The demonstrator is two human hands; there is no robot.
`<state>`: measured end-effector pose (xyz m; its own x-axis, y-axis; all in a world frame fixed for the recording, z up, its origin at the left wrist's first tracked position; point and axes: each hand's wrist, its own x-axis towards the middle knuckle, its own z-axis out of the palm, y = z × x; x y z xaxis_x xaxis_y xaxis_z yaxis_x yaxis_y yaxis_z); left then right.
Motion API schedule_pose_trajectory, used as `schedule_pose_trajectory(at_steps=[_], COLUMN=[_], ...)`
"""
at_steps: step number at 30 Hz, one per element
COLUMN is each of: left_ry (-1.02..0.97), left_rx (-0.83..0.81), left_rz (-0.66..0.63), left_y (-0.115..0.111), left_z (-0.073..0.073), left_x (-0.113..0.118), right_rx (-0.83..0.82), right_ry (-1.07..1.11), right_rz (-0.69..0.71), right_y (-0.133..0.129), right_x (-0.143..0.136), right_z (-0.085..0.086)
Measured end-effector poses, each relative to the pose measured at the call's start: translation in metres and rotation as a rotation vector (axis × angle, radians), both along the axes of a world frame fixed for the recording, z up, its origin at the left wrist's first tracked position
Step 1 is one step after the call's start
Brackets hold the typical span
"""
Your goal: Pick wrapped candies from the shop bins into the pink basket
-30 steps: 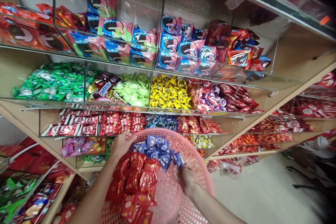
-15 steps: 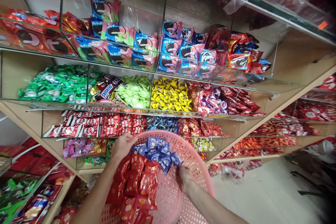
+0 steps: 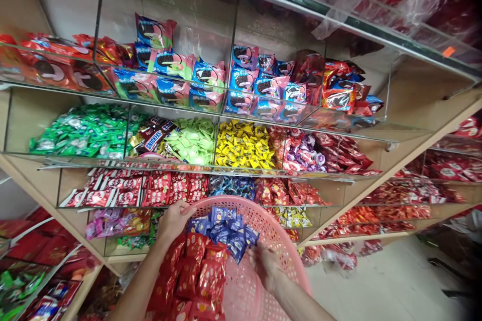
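A pink perforated plastic basket [image 3: 286, 246] is tilted toward the shelves. My left hand [image 3: 173, 223] is closed round its rim at the far left, thumb over the edge. Inside, my right hand [image 3: 267, 267] has its fingers loosely bent and apart, at the right side of a small heap of blue-purple candy packets [image 3: 222, 230]. Its fingertips are beside or just touching the nearest packet; nothing shows held in them. Large red shiny candy packets [image 3: 199, 276] fill the left part of the basket, close to my left forearm.
Glass-fronted shelves hold blue-and-pink cookie packs [image 3: 241, 80], green-wrapped candies [image 3: 90, 130], yellow-wrapped candies [image 3: 244, 145] and red-and-white packets [image 3: 116, 188]. A slanted wooden panel [image 3: 350, 205] lies to the right. Pale tiled floor [image 3: 361, 286] shows at lower right.
The shelves sit slightly lower in view. My right hand's fingers have loosened and spread a little beside the blue-purple packets. My left hand keeps its grip on the rim.
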<state>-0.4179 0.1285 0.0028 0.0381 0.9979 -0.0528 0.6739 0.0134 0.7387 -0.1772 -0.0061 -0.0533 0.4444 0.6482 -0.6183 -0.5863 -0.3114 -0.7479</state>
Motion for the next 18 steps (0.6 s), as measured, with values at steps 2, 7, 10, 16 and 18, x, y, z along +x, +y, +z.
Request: schedule_pose_trajectory(at_steps=[2,7,10,16,18], left_ry=[0.007,0.037,0.034,0.002,-0.004], left_rx=[0.008,0.018,0.016,0.014,0.008], left_rz=[-0.007,-0.026,-0.019,-0.029,-0.015], left_y=[0.001,0.004,0.004,0.001,0.000], left_z=[-0.003,-0.009,-0.009,-0.003,-0.003], left_x=[-0.001,-0.002,-0.001,0.000,0.001], right_rx=[-0.070,-0.173,-0.224,0.055,0.288], right_ry=[0.080,0.130,0.069,-0.514,-0.920], right_rz=[-0.069,-0.036,-0.004,0.318,0.433], right_y=[-0.006,-0.015,-0.023,-0.015,0.014], right_x=[-0.001,-0.005,-0.006,0.009,0.018], right_z=[0.008,0.021,0.027,0.071,0.091])
